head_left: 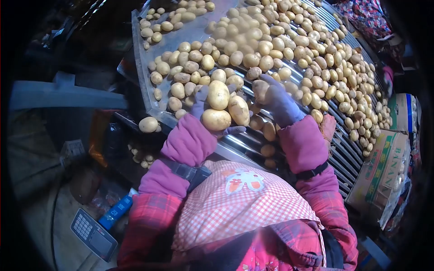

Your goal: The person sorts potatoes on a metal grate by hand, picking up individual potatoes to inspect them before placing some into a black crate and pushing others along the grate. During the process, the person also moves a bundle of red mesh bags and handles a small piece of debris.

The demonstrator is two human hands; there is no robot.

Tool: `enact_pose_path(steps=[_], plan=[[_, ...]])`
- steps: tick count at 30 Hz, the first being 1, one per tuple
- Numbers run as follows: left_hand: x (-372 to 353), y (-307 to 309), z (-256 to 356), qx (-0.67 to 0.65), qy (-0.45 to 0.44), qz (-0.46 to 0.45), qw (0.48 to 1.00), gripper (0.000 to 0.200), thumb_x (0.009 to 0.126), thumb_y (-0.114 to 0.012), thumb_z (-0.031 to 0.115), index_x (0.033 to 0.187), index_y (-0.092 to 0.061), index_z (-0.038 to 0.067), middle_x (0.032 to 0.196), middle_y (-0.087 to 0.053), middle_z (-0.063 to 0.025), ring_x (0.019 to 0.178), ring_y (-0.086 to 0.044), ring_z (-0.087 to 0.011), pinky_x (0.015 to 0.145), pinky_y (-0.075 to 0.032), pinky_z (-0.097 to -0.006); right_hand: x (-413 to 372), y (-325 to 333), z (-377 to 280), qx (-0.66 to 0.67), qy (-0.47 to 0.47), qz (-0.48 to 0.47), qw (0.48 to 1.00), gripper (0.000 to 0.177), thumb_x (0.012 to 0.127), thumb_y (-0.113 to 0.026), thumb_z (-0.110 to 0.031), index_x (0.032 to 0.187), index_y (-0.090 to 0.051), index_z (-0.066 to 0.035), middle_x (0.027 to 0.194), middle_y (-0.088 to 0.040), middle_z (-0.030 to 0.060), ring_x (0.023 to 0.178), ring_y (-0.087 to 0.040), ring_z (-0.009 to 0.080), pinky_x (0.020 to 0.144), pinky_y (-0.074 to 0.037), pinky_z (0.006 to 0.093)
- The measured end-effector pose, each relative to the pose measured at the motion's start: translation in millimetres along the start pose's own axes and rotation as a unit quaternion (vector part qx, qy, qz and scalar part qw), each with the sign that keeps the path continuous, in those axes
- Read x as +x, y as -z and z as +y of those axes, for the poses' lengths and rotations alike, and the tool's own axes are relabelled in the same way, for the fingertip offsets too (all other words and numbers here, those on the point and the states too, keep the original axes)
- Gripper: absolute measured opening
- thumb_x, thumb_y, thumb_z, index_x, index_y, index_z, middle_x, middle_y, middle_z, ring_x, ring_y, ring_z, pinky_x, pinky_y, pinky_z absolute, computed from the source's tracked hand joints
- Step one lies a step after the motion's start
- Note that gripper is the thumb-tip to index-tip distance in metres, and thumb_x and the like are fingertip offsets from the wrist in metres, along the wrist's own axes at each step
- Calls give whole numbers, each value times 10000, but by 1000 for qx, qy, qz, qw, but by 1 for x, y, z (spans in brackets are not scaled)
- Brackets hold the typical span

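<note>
Gloved in purple, my left hand (199,106) is closed around several large pale potatoes (218,95), held just above the metal rollers (233,151). My right hand (285,105), in the same kind of glove, grips a brownish potato (261,91) between thumb and fingers, to the right of the left hand's potatoes. Many loose potatoes (251,60) lie around and beyond both hands on the rollers and on a metal sheet.
A cardboard box (379,167) stands right of the rollers. At lower left are a scale display with keypad (94,235) and a blue package (115,211). A grey metal bar (68,95) extends at left. Another person's patterned clothing (366,18) shows at upper right.
</note>
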State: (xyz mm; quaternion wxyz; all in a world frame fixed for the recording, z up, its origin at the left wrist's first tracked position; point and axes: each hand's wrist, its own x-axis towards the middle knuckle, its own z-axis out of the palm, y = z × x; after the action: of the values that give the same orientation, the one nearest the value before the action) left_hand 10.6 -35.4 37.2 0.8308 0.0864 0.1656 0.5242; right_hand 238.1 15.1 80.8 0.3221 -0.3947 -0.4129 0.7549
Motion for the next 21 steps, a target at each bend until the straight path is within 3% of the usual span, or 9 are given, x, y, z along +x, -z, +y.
enact_pose_path(steps=[9,11,12,13,16,18,19,20,21], plan=[[-34,-37,14,-1,-78,-7,997,648,943,-335,517,1398,-384,58,1401,-436,-152,1277,-437,-299,1099,-323,-444,-23,-69,-10,-249,129,-110,954,602,976,-420,-365,1461,-268,-42,1454,-353,156,1363,-315,246,1119,-236,352],[-42,-42,20,456,-138,97,874,606,938,-400,458,1359,-421,23,1357,-473,-172,1248,-466,-304,1072,-368,-423,-24,-88,-4,-269,157,-131,941,614,961,-478,-301,1465,-251,-34,1446,-367,153,1362,-316,248,1125,-225,358],[-41,4,12,166,-176,13,970,536,928,-455,369,1334,-442,20,1330,-489,-177,1251,-461,-308,1063,-383,-399,-21,-95,-5,-242,161,-151,945,598,964,-485,-285,1454,-271,-18,1437,-381,154,1357,-328,251,1125,-228,363],[-39,44,6,168,-200,28,965,536,928,-455,369,1334,-442,20,1330,-489,-177,1251,-461,-308,1063,-383,-399,-18,-100,-6,-223,162,-142,951,575,966,-486,-273,1441,-295,-11,1424,-400,154,1345,-348,249,1120,-241,364],[-55,58,29,381,-370,-49,846,193,888,-555,276,929,-557,88,1119,-583,-209,997,-562,-312,826,-468,-489,-9,-113,3,-213,137,-87,963,511,975,-479,-250,1402,-361,4,1382,-451,150,1306,-403,238,1101,-285,364],[-61,-20,80,65,-324,-527,783,333,887,-554,405,777,-486,98,854,-564,-249,786,-491,-367,702,-428,-519,-4,-116,16,-289,145,-89,942,476,965,-482,-212,1374,-396,16,1363,-472,142,1286,-425,230,1082,-320,367],[-107,0,72,-27,-247,-380,891,432,912,-453,530,812,-475,110,783,-533,-272,805,-482,-388,710,-426,-528,-5,-123,23,-344,151,-95,922,474,952,-497,-202,1366,-408,13,1356,-479,147,1279,-434,241,1076,-328,372],[-143,-10,80,112,-346,-211,907,378,917,-464,488,827,-456,121,791,-542,-270,870,-482,-396,742,-423,-532,-7,-128,34,-397,157,-99,899,473,940,-511,-191,1359,-421,9,1349,-485,151,1272,-443,252,1069,-336,378],[-167,-8,91,72,-337,-219,913,324,921,-472,433,819,-447,126,771,-557,-269,893,-482,-388,769,-425,-531,0,-112,59,-481,220,-119,840,511,886,-572,-188,1346,-446,-7,1344,-484,184,1259,-455,304,1056,-345,396]])
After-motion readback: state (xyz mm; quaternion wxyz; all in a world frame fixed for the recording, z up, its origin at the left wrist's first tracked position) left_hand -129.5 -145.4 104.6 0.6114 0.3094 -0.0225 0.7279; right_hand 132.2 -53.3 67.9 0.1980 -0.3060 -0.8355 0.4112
